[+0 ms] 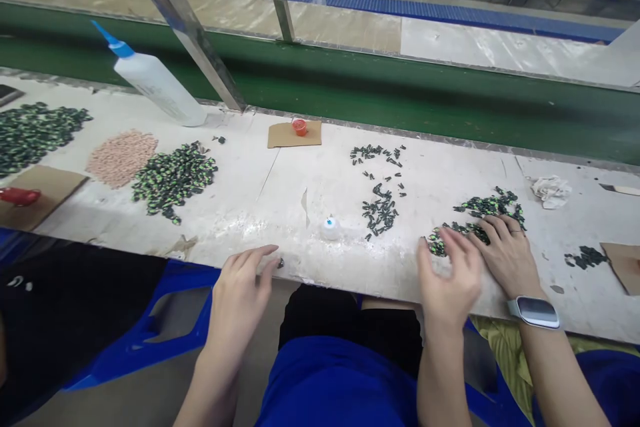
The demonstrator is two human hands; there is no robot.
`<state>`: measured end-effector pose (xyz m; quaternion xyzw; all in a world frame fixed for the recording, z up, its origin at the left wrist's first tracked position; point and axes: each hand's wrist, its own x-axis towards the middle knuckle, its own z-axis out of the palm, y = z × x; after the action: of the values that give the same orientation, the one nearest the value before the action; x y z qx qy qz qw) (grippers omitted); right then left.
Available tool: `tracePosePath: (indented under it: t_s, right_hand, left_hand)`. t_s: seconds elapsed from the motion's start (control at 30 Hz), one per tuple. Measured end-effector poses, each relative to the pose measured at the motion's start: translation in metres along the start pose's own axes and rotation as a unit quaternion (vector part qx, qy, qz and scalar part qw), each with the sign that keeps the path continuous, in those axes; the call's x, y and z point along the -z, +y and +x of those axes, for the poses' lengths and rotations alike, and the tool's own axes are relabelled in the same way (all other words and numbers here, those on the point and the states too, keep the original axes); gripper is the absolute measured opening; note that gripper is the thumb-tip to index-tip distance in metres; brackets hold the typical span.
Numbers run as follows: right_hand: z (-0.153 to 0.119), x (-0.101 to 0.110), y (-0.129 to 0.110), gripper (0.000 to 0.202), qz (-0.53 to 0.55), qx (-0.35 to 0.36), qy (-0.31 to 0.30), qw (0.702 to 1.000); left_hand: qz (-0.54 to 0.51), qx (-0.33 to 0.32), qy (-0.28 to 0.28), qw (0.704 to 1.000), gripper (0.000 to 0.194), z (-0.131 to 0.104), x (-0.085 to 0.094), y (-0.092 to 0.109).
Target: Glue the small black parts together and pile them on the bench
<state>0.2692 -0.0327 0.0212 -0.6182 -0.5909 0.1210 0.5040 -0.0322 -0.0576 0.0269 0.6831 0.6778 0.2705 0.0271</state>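
Observation:
My left hand is at the table's front edge, fingers stretched and thumb apart from them. Just beyond the thumb tip lies a small dark piece. My right hand, a little blurred, hovers at the near side of a pile of small black-and-green pieces. Its thumb and fingers are apart, and I make out nothing held between them. Between my hands stands a small white bottle with a blue tip. Beyond it, to the right, are loose black pieces.
A co-worker's hand with a watch reaches into the same pile, close beside my right hand. At left stand a large white squeeze bottle, a pink heap and a green-black heap. A red cup sits on cardboard.

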Motion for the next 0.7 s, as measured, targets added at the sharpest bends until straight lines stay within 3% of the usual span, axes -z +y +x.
tracePosePath:
  t_s: [0.03,0.17,0.23,0.33,0.43,0.53,0.63,0.7]
  right_hand:
    - [-0.006,-0.015,-0.01,0.041,-0.022,0.005,-0.016,1.0]
    - [-0.014,-0.068,-0.037,0.06,0.016,0.053,-0.189,0.981]
    - [-0.013,-0.088,-0.041,0.066,0.025,0.055,-0.227,0.972]
    - [-0.01,-0.108,-0.042,0.049,0.022,0.044,-0.241,0.969]
    - [-0.007,-0.112,-0.044,0.031,0.045,0.022,-0.234,0.971]
    - [-0.007,-0.101,-0.047,0.03,0.112,-0.056,-0.227,0.966]
    - [-0.013,-0.086,-0.048,0.03,0.197,-0.139,-0.208,0.948]
    - [-0.021,-0.08,-0.046,0.028,0.243,-0.155,-0.165,0.943]
  left_hand:
    - [-0.005,-0.019,-0.013,1.0,0.024,0.0,-0.002,-0.009]
    - [-0.067,-0.111,-0.09,0.988,0.03,0.002,-0.007,-0.028]
    - [-0.087,-0.122,-0.112,0.982,0.029,0.002,-0.009,-0.029]
    - [-0.097,-0.111,-0.105,0.984,0.025,0.004,-0.013,-0.028]
    - [-0.106,-0.103,-0.095,0.984,0.023,0.007,-0.019,-0.026]
    - [-0.124,-0.11,-0.091,0.982,0.024,0.012,-0.026,-0.018]
    - [-0.139,-0.114,-0.095,0.979,0.021,0.017,-0.035,-0.001]
    - [-0.155,-0.12,-0.1,0.975,0.018,0.02,-0.042,0.014]
